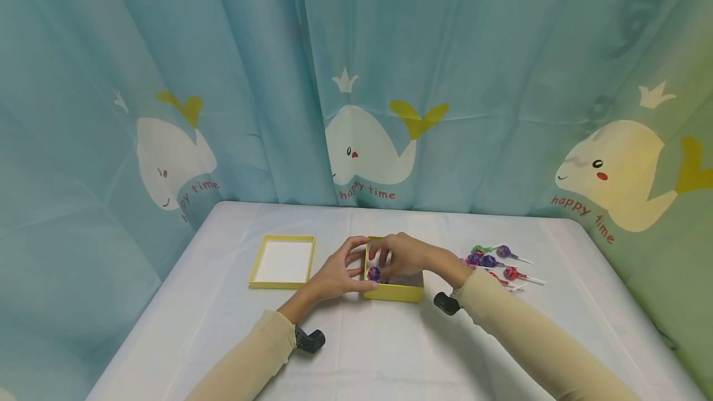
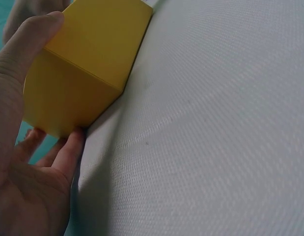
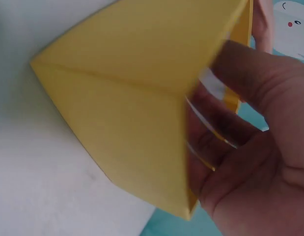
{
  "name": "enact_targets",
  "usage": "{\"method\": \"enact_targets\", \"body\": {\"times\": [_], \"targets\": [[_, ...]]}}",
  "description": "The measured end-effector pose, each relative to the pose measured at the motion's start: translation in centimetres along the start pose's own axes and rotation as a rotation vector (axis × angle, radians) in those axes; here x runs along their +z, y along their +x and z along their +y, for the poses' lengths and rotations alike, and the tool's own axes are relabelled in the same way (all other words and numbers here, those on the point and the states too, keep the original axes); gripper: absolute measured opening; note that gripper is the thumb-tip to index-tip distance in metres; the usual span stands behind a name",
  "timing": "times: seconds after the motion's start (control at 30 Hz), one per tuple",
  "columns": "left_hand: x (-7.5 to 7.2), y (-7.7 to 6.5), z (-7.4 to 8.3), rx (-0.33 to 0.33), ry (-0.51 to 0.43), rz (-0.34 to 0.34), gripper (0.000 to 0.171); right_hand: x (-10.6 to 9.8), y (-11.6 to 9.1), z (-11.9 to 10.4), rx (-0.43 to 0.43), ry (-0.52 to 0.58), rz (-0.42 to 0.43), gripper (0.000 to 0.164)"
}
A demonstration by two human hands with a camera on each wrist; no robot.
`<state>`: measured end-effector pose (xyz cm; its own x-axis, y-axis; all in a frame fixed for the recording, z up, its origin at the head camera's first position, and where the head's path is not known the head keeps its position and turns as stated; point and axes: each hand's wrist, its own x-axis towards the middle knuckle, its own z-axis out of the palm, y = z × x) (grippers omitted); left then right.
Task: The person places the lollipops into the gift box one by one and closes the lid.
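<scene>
A yellow open-topped box [image 1: 393,293] with a white inside stands on the table. Around its left side my left hand [image 1: 337,272] holds it, thumb on the front wall and fingers toward the far end. The left wrist view shows the thumb and fingertips against the yellow walls [image 2: 83,73]. My right hand [image 1: 405,254] reaches over the rim, its fingers bent down inside the box. A purple lollipop [image 1: 374,273] lies in there close to those fingers. In the right wrist view the box wall [image 3: 122,132] hides the fingertips, so I cannot tell whether they hold anything.
A yellow-edged lid [image 1: 283,260], white inside, lies left of the box. Several wrapped lollipops [image 1: 510,273] in purple, red, green and pink are scattered to the right, near the right forearm. A blue whale-print curtain [image 1: 267,79] hangs behind the white-covered table [image 1: 356,351].
</scene>
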<state>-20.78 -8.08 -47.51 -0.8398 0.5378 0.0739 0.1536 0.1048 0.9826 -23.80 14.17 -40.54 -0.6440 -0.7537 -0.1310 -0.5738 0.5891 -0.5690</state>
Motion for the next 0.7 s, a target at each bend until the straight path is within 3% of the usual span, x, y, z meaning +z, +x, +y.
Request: {"method": "enact_targets", "body": {"times": [0.37, 0.7], "targets": [[0.0, 0.2, -0.1, 0.005, 0.01, 0.0, 0.092, -2.7, -2.2, -0.6, -0.07, 0.016, 0.077, 0.034], [0.0, 0.3, -0.2, -0.002, 0.003, 0.005, 0.093, -4.4, -4.7, -0.1, -0.05, 0.014, 0.196, 0.035]]}}
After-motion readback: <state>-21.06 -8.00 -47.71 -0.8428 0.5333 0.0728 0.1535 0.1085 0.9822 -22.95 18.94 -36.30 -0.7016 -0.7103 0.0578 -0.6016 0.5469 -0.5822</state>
